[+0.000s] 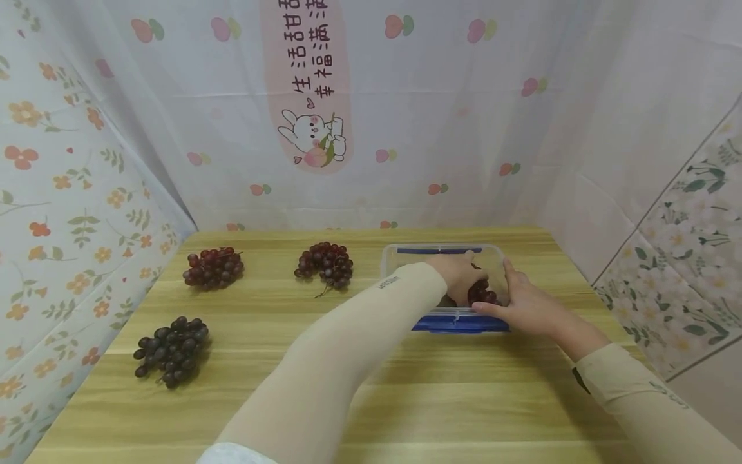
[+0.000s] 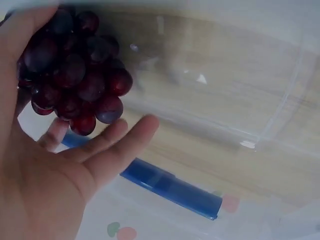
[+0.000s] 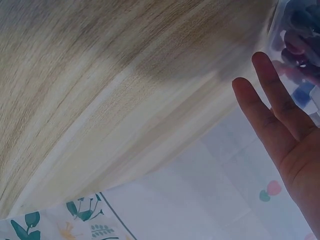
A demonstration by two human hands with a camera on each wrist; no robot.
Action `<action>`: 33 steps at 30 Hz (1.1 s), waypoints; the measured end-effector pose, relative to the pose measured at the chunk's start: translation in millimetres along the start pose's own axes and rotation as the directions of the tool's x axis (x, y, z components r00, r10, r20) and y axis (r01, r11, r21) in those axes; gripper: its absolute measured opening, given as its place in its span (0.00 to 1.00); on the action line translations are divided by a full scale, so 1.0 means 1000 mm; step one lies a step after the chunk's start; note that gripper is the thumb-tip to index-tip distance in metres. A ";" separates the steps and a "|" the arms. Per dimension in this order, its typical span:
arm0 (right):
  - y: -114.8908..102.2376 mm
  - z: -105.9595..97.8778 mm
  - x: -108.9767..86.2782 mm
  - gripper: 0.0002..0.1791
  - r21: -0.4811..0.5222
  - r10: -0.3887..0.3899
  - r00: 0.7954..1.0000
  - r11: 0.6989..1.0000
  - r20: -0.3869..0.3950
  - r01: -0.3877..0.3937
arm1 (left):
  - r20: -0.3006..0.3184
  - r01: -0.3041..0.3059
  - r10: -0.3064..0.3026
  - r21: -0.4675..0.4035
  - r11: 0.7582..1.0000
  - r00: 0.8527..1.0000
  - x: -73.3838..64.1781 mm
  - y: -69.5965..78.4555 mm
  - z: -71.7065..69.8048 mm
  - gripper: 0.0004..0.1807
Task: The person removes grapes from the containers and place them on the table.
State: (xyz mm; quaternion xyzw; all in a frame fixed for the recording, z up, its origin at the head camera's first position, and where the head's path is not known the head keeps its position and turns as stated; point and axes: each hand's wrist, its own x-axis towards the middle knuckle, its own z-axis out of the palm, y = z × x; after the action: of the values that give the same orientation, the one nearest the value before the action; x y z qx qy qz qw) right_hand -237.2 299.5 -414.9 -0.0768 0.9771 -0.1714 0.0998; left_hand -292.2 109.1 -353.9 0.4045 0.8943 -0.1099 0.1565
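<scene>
A clear plastic box (image 1: 387, 261) with blue clips stands at the right of the table, a bunch of dark red grapes (image 1: 482, 294) in its right part. My left hand (image 1: 455, 274) reaches down into the box at these grapes. In the left wrist view, the fingers spread loosely below the bunch (image 2: 75, 75), with the thumb along its upper left. My right hand (image 1: 530, 306) rests at the box's right end, thumb at the front rim and fingers along the side wall. Its straight fingers (image 3: 272, 95) show beside the box in the right wrist view.
A red grape bunch (image 1: 326, 264) lies left of the box. Another red bunch (image 1: 213, 267) is at the back left, and a black bunch (image 1: 172, 350) lies in front of it. Patterned curtains (image 1: 382, 129) hang behind and beside the wooden table (image 1: 440, 399).
</scene>
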 end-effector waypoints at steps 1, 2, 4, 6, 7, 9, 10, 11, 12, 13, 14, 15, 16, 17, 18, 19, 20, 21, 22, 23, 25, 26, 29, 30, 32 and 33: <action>0.000 0.000 0.000 0.75 0.003 -0.001 1.000 1.000 -0.001 0.001 | -0.009 -0.001 0.001 0.005 1.000 1.000 0.000 0.000 0.000 0.35; 0.001 0.000 0.000 0.75 0.006 -0.003 1.000 1.000 -0.002 0.003 | -0.015 -0.003 0.003 -0.002 1.000 1.000 -0.001 0.000 0.000 0.35; 0.001 -0.001 -0.001 0.74 0.003 -0.007 1.000 1.000 -0.007 0.007 | -0.024 -0.022 0.023 0.007 1.000 0.999 -0.001 0.001 0.000 0.33; 0.002 0.000 -0.001 0.74 0.004 -0.011 1.000 1.000 -0.011 0.011 | -0.023 -0.041 0.041 0.007 0.999 0.999 -0.001 0.002 -0.001 0.29; 0.002 0.000 -0.002 0.74 0.002 -0.012 1.000 1.000 -0.011 0.012 | -0.020 -0.051 0.051 -0.003 0.999 0.999 -0.001 0.002 -0.001 0.26; 0.002 -0.001 -0.002 0.74 -0.004 -0.012 1.000 1.000 -0.010 0.012 | -0.022 -0.076 0.076 -0.014 0.997 0.997 -0.002 0.002 -0.002 0.21; 0.002 -0.001 -0.002 0.74 0.000 -0.011 1.000 1.000 -0.008 0.011 | -0.024 -0.088 0.088 -0.015 0.996 0.996 -0.003 0.002 -0.002 0.19; 0.002 -0.001 -0.002 0.74 0.002 -0.011 1.000 1.000 -0.005 0.011 | -0.023 -0.096 0.096 -0.014 0.995 0.995 -0.003 0.001 -0.002 0.17; 0.002 -0.001 -0.002 0.74 0.004 -0.010 1.000 1.000 -0.001 0.010 | -0.020 -0.104 0.104 -0.018 0.994 0.994 -0.003 0.001 -0.002 0.15; 0.002 -0.001 -0.002 0.74 0.007 -0.008 1.000 1.000 0.002 0.008 | -0.019 -0.109 0.109 -0.014 0.994 0.994 -0.003 0.000 -0.001 0.15; 0.002 -0.001 -0.002 0.74 0.009 -0.007 1.000 1.000 0.004 0.007 | -0.014 -0.115 0.115 -0.006 0.993 0.993 -0.002 -0.001 -0.001 0.15; 0.001 -0.001 -0.002 0.74 0.011 -0.005 1.000 1.000 0.008 0.005 | -0.003 -0.116 0.116 -0.002 0.993 0.993 -0.001 -0.001 0.000 0.14; 0.001 -0.001 -0.002 0.74 0.011 -0.004 1.000 1.000 0.010 0.004 | 0.003 -0.117 0.117 -0.001 0.993 0.993 0.000 -0.002 0.001 0.14; 0.001 -0.001 -0.002 0.74 0.009 -0.001 1.000 1.000 0.012 0.001 | 0.013 -0.114 0.114 -0.006 0.993 0.993 0.002 -0.004 0.002 0.15; 0.000 -0.001 -0.002 0.74 0.009 0.001 1.000 1.000 0.015 -0.001 | 0.026 -0.112 0.113 -0.010 0.994 0.993 0.004 -0.005 0.002 0.15; 0.000 -0.001 -0.001 0.75 0.006 0.002 1.000 1.000 0.016 -0.002 | 0.034 -0.107 0.107 -0.009 0.994 0.994 0.005 -0.007 0.002 0.16; 0.000 -0.001 -0.001 0.75 0.003 0.002 1.000 1.000 0.015 -0.002 | 0.048 -0.101 0.101 -0.005 0.995 0.994 0.006 -0.009 0.002 0.17; 0.000 -0.001 -0.001 0.75 0.000 0.003 1.000 1.000 0.015 -0.003 | 0.061 -0.094 0.093 0.002 0.996 0.994 0.008 -0.010 0.002 0.17; 0.000 -0.001 0.000 0.75 -0.003 0.002 1.000 1.000 0.013 -0.002 | 0.077 -0.086 0.085 0.009 0.996 0.993 0.008 -0.012 0.002 0.16; -0.001 -0.001 0.000 0.75 -0.005 0.001 1.000 1.000 0.011 -0.001 | 0.093 -0.079 0.077 0.019 0.997 0.993 0.008 -0.014 0.002 0.15; -0.001 0.000 0.001 0.75 -0.008 -0.002 1.000 1.000 0.006 0.002 | 0.109 -0.066 0.062 0.037 0.997 0.992 0.008 -0.019 0.000 0.16; -0.001 0.000 0.001 0.75 -0.010 -0.002 1.000 1.000 0.004 0.003 | 0.116 -0.064 0.058 0.042 0.997 0.991 0.007 -0.021 0.000 0.16; 0.000 0.000 0.002 0.74 -0.007 -0.005 1.000 1.000 0.001 0.005 | 0.120 -0.063 0.060 0.020 0.998 0.991 0.003 -0.027 -0.004 0.18; 0.000 0.000 0.002 0.74 -0.006 -0.006 1.000 1.000 -0.001 0.006 | 0.119 -0.067 0.066 0.005 0.998 0.991 0.002 -0.028 -0.005 0.20; 0.000 0.000 0.001 0.74 -0.004 -0.007 1.000 1.000 -0.004 0.007 | 0.118 -0.071 0.073 -0.022 0.997 0.990 -0.001 -0.031 -0.007 0.21; 0.000 0.000 0.001 0.74 -0.003 -0.007 1.000 1.000 -0.005 0.007 | 0.125 -0.070 0.074 -0.037 0.997 0.989 -0.003 -0.032 -0.009 0.21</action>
State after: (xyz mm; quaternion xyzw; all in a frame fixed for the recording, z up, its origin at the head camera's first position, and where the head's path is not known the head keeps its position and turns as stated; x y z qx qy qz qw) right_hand -238.4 299.4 -415.0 -0.0798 0.9774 -0.1704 0.0967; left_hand -316.4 89.5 -342.7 0.4260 0.8691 -0.1149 0.2233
